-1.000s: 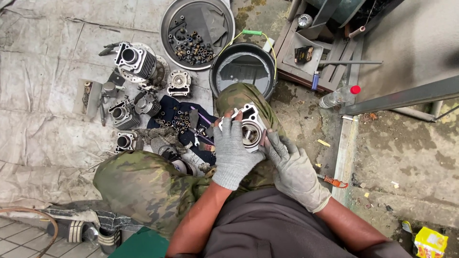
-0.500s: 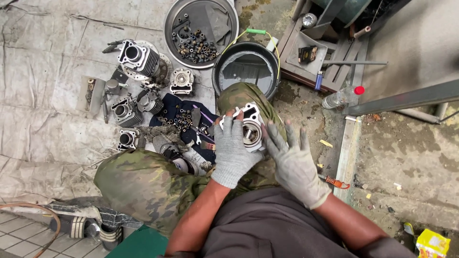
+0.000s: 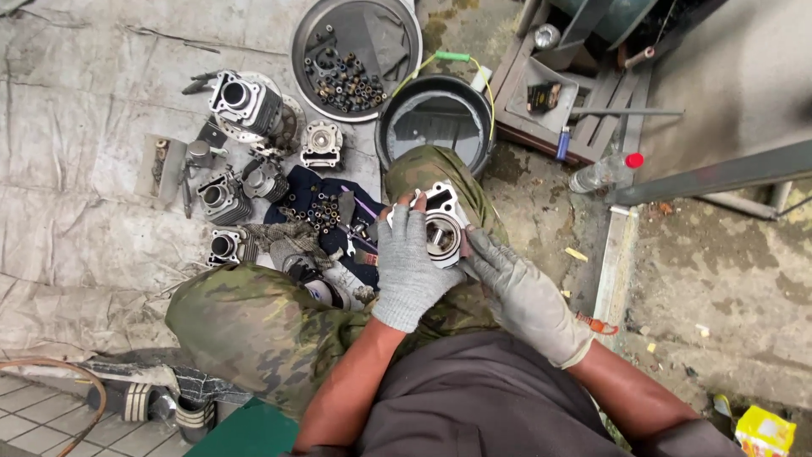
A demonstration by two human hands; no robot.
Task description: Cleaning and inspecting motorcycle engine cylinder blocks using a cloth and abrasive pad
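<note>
- The left hand (image 3: 410, 267), in a grey work glove, lies over the near-left side of a pale metal engine cylinder (image 3: 441, 227); its fingers are curled round the casting, holding it on the right knee in camouflage trousers (image 3: 254, 326).
- The right hand (image 3: 520, 292), also gloved, has closed in since a second ago: its fingers (image 3: 474, 247) now press the cylinder's right edge, probably gripping it, though the far side is hidden.
- The cylinder has turned slightly, its round bore facing more upward, so the work on that bore goes on.
- Compared with earlier, the view has shifted a little.
- Beyond the knee sits a dark round basin (image 3: 436, 118); far left of it a grey pan of small parts (image 3: 355, 51), and other cylinders (image 3: 241, 97) lie on the tarp.
</note>
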